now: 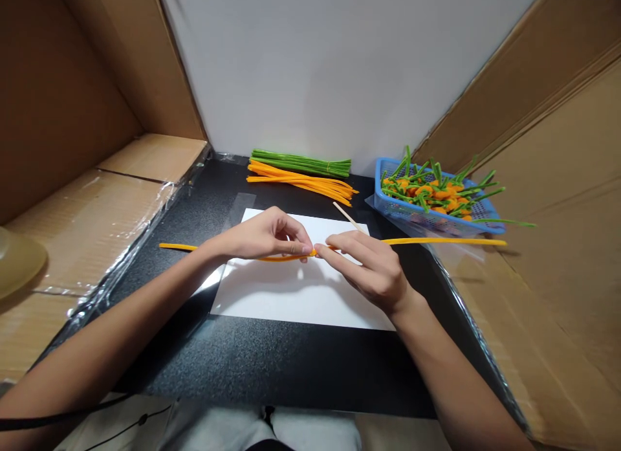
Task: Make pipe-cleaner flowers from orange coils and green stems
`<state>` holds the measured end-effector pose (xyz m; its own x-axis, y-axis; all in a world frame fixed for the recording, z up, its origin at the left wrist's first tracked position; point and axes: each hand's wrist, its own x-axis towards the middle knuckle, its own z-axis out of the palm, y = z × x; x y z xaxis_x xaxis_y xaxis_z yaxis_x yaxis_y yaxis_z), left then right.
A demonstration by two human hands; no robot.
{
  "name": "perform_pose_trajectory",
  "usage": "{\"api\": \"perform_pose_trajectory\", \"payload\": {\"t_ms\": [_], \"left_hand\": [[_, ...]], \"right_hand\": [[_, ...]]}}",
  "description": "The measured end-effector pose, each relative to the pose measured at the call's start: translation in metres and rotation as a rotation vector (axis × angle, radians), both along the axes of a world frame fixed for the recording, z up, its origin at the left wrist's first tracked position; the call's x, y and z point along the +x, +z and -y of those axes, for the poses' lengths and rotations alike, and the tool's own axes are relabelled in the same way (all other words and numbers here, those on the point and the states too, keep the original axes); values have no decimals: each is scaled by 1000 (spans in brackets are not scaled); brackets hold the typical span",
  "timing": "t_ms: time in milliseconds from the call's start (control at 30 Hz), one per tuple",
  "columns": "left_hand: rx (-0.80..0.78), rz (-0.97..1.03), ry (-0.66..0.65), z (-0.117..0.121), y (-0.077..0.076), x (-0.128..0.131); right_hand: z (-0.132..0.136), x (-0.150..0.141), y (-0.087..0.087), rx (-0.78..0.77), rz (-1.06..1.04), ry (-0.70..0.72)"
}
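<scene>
Over the white sheet, an orange pipe cleaner stretches sideways through both hands, its ends sticking out past them. My left hand pinches it near the middle between thumb and fingertips. Close beside, almost touching those fingertips, my right hand has its fingers closed on the same pipe cleaner. At the pinch a small orange bend or loop shows, partly covered by fingers. A thin pale wooden stick juts out behind my right hand; its lower end is hidden, so whether it is held cannot be told.
The white sheet lies on a black tabletop. Bundles of green pipe cleaners and orange pipe cleaners lie at the back. A blue basket of orange-and-green pipe-cleaner pieces stands back right. Cardboard walls flank the table.
</scene>
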<state>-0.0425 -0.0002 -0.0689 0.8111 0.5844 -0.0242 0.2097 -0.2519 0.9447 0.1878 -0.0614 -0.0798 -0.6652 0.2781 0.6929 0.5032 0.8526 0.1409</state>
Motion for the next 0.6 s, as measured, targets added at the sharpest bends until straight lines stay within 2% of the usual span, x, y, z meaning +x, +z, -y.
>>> {"api": "perform_pose_trajectory", "payload": {"t_ms": [367, 600], "left_hand": [[31, 75, 14, 2, -6, 2], [41, 73, -36, 2, -3, 1]], "right_hand": [[-1, 1, -4, -49, -30, -17], [1, 0, -3, -79, -48, -2]]}}
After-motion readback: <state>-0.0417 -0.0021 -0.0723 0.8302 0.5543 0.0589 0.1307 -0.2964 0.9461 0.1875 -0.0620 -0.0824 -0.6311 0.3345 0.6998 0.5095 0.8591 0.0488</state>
